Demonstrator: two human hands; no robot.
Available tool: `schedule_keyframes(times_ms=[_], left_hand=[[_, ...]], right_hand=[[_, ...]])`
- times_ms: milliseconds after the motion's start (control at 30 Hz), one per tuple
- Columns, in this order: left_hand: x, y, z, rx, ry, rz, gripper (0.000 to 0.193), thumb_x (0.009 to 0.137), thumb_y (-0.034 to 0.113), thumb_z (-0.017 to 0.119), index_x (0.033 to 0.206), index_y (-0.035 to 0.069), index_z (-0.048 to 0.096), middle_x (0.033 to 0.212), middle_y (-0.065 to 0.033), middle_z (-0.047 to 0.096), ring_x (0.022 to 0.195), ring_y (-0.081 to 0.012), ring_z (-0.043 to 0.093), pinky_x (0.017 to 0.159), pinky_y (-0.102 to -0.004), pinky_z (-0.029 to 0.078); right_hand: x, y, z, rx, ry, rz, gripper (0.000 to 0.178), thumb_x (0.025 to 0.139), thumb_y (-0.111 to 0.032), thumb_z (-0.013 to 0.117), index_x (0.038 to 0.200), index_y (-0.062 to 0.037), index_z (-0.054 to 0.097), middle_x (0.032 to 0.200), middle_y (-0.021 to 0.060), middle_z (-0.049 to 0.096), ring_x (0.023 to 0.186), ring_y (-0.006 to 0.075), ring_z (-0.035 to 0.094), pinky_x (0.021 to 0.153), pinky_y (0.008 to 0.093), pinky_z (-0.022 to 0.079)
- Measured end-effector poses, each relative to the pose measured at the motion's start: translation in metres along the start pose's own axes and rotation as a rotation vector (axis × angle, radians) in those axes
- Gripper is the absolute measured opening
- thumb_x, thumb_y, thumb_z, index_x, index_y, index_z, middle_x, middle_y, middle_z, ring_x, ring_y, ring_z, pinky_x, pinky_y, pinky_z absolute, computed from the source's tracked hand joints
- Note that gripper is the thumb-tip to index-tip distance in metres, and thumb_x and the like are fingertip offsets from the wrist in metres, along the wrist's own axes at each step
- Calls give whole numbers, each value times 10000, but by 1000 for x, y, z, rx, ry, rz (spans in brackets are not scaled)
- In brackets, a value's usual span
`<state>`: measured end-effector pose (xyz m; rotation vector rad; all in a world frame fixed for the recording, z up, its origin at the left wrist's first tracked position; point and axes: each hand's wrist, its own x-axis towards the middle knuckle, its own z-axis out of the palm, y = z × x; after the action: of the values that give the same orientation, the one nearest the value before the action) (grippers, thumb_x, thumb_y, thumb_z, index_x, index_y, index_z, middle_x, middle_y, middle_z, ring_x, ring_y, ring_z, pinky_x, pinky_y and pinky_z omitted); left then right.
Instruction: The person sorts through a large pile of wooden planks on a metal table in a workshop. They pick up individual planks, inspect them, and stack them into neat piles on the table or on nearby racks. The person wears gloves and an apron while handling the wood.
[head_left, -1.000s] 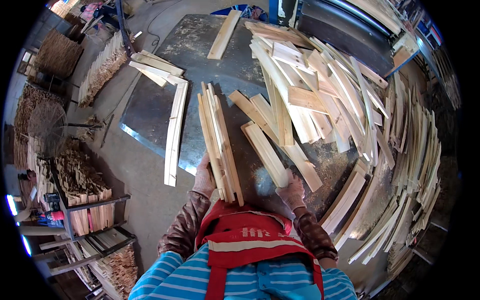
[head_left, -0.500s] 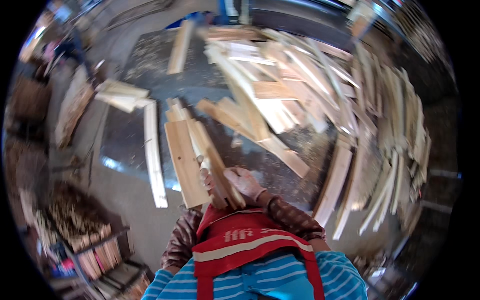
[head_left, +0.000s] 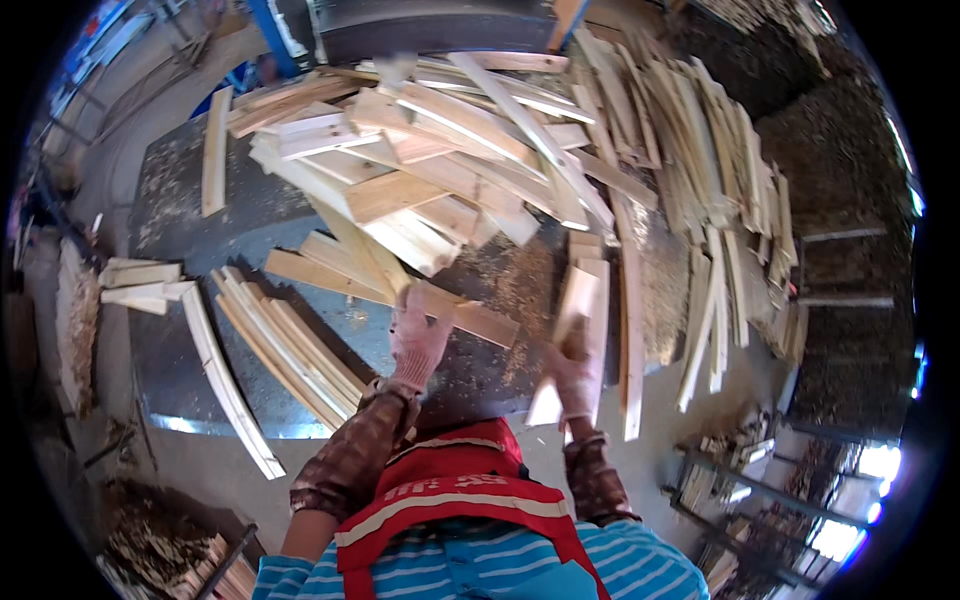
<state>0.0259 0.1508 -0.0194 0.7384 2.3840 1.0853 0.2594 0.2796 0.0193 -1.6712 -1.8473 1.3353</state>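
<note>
My left hand, in a pale glove, is closed on the near end of a wooden plank that slants down out of the big pile. Beneath that hand a separate wooden slat lies crosswise on the dark table. To the right, my right hand, gloved and slightly blurred, grips a short pale board above another board lying lengthwise. A row of narrow boards rests side by side to the left of my left arm.
A loose pile of planks covers the far part of the table. Curved stacks of strips stand at the right. One long slat overhangs the near left edge. Sawdust lies between the boards. Racks of wood stand at lower right.
The view has swung right. Both hands have left the boards held before my body; these now lie on the table's left. My left hand is on a plank, my right on a short board.
</note>
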Motion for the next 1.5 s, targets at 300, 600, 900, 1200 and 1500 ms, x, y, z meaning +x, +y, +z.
schedule_keyframes(times_ms=[300,600,900,1200,1500], left_hand=[[69,-42,18,533,263,-385,961,670,460,826,1428,87,367,1435,-184,417,1333,-360,436,1086,-457,388],[53,-74,-53,132,322,-346,722,769,121,727,1391,204,371,1085,-188,578,992,-375,637,826,-506,546],[-70,-124,-214,-1891,-156,-491,698,793,169,652,1428,-33,446,1226,-252,609,917,-298,690,742,-420,620],[-106,-123,-132,-1641,-90,-528,496,903,180,690,1334,-22,549,1210,-185,663,978,-305,703,886,-482,621],[-112,-83,-87,-1523,-45,-688,431,892,238,735,1241,11,626,1120,-133,702,1035,-281,702,891,-429,608]], right_hand=[[28,37,8,-760,-7,-151,821,867,-478,706,1535,-98,416,1624,255,289,1480,423,307,1189,531,297],[83,-28,166,-965,-482,-652,831,770,-424,780,1420,-56,415,1323,195,568,1247,372,539,1050,481,457],[71,-42,109,-394,-1155,-107,690,819,-224,773,1414,7,512,991,105,692,828,223,683,736,356,571],[-22,-66,107,434,-1274,385,631,916,-161,710,1490,-35,480,916,42,646,729,128,604,658,292,519],[-69,-77,138,125,-999,-49,316,940,-244,592,1175,-48,668,977,164,684,882,263,676,804,361,542]])
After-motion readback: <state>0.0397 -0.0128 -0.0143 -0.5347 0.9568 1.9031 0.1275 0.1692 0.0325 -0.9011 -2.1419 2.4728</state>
